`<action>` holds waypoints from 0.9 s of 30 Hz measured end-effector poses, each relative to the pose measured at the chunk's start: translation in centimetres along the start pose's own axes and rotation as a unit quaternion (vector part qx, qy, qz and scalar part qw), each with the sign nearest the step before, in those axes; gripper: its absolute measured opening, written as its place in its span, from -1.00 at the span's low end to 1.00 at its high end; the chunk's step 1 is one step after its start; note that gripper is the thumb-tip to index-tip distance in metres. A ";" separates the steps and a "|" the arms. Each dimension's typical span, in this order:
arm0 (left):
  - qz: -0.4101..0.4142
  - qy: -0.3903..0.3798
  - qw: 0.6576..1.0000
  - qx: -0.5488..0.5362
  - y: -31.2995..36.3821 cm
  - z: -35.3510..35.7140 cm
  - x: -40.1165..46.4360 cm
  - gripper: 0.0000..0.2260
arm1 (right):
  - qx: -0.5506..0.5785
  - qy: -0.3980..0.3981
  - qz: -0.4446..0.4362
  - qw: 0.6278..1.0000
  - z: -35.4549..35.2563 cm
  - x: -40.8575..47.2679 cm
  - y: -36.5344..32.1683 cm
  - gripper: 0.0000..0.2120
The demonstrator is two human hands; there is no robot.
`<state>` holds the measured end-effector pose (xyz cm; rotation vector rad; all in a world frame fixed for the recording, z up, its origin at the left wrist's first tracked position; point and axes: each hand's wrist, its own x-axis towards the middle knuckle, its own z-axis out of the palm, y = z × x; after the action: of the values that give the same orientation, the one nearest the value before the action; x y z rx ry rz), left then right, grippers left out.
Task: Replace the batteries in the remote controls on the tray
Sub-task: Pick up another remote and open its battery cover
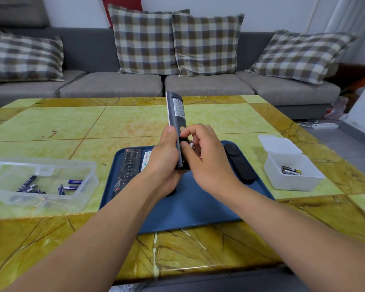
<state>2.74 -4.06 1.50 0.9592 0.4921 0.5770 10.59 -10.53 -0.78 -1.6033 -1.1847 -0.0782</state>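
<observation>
The left hand (164, 159) grips a dark remote (176, 114) upright above the blue tray (194, 207), back side facing the camera; the right hand (207, 159) has its fingers (188, 131) curled at the remote's lower back, pinching something small that cannot be made out; two more remotes (129, 167) lie on the tray's left, a black one (239, 165) on its right; battery boxes sit on the bench (51, 123), a clear one (40, 182) left, a white one (291, 171) right.

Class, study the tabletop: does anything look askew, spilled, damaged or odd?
Nothing spilled or broken. The blue tray lies slightly skewed to the table's tile lines. Loose batteries stay inside the clear box. Reddish marks stain a far-left tile.
</observation>
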 end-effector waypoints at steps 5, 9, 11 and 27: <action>0.013 0.019 1.000 -0.008 -0.6 0.8 0.5 -0.72 | 0.096 0.010 0.159 0.983 -0.5 0.3 0.9 -0.82; -0.016 0.045 0.999 -0.020 -1.5 2.0 0.8 -0.67 | 0.356 0.094 0.395 0.842 -3.1 1.2 1.0 -0.78; -0.046 0.035 0.998 0.001 -2.4 2.8 0.6 -0.60 | 0.391 0.138 0.437 0.798 -6.4 1.9 2.7 -0.81; -0.075 -0.020 0.995 0.066 -4.1 4.5 -0.3 -0.63 | -0.237 0.099 0.390 0.884 -18.4 1.1 11.3 -0.77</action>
<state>6.32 -8.84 0.18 1.0476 0.5673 0.3927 28.35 -22.92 -0.49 -2.3398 -0.2972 -0.0065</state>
